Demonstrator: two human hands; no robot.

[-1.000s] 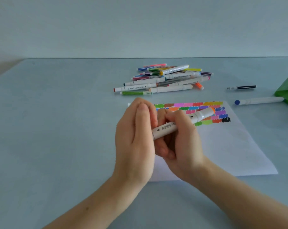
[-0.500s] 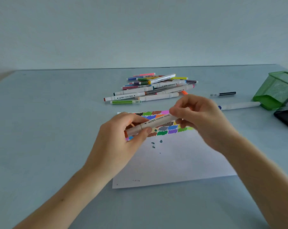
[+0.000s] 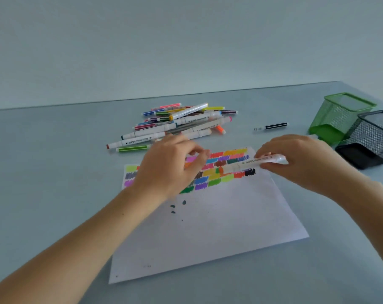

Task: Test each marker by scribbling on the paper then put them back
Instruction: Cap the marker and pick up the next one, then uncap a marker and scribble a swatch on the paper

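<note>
Marker [image 3: 252, 163] pinched in right hand [image 3: 300, 163] above paper [image 3: 219, 227], orange tip exposed. Left hand [image 3: 170, 167] blurred, apparently pinching the cap; cannot confirm. Risk: bare tip may smear swatches [image 3: 221, 170] if lowered carelessly
</note>
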